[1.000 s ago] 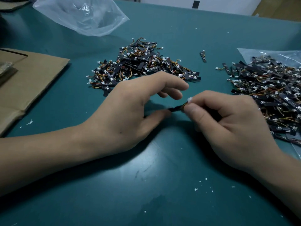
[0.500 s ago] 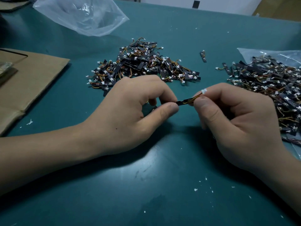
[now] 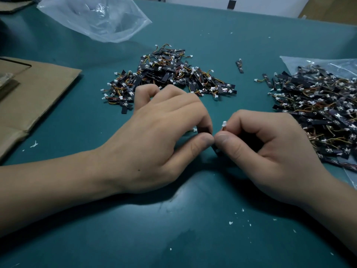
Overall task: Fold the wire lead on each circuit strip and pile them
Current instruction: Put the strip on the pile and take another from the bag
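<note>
My left hand [image 3: 164, 136] and my right hand [image 3: 270, 151] meet thumb to thumb over the green table. Between them they pinch one small black circuit strip [image 3: 214, 150], mostly hidden by the fingertips. Its white connector [image 3: 224, 123] sticks up above my right forefinger. Another white connector tip [image 3: 194, 129] shows beside my left fingers. A pile of strips with coloured wires [image 3: 170, 74] lies just behind my left hand. A second, larger pile [image 3: 318, 105] lies to the right.
The right pile rests partly on a clear plastic sheet [image 3: 328, 63]. A crumpled clear bag [image 3: 96, 18] sits at the back left, flat cardboard [image 3: 34, 89] at the left. A loose strip [image 3: 240, 65] lies between the piles. White crumbs dot the green table [image 3: 193, 219].
My hands have closed in until the thumbs touch. The strip, stretched out between them before, is now bunched up and nearly hidden, with its connector turned upward.
</note>
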Demonstrator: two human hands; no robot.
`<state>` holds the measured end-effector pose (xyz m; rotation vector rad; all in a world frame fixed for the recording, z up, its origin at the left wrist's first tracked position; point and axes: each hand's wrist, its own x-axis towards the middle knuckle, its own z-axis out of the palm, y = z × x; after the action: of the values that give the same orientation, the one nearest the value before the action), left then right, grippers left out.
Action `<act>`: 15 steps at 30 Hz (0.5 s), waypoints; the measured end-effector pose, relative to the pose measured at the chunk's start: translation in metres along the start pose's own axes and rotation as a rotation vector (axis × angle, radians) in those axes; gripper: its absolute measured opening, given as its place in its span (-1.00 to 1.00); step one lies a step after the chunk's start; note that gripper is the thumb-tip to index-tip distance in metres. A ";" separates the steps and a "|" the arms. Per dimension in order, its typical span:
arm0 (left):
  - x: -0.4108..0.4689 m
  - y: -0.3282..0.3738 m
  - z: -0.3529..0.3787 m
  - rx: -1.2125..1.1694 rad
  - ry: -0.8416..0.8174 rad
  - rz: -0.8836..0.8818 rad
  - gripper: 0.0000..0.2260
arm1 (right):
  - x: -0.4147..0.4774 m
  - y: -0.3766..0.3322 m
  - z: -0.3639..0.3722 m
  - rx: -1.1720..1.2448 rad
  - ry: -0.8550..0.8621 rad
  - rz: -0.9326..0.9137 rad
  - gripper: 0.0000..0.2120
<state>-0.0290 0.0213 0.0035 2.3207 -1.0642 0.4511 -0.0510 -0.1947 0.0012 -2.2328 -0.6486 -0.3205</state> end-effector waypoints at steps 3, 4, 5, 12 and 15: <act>0.001 -0.001 -0.001 -0.045 -0.053 0.014 -0.88 | 0.000 -0.001 0.001 -0.032 -0.018 -0.028 -0.76; 0.001 -0.001 -0.001 -0.054 -0.077 0.023 -0.88 | 0.000 -0.002 0.001 -0.046 -0.022 -0.039 -0.78; 0.001 -0.002 0.000 -0.059 -0.095 0.033 -0.88 | 0.000 -0.002 0.001 -0.052 -0.024 -0.044 -0.80; 0.001 -0.001 -0.002 -0.084 -0.010 0.012 -0.88 | 0.002 -0.002 0.000 0.061 -0.058 0.018 -0.71; 0.003 -0.001 -0.003 -0.164 -0.012 -0.061 -0.89 | 0.001 -0.002 -0.001 0.077 -0.107 0.010 -0.74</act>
<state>-0.0266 0.0222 0.0066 2.2064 -0.9939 0.3147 -0.0515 -0.1945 0.0032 -2.1903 -0.6951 -0.1690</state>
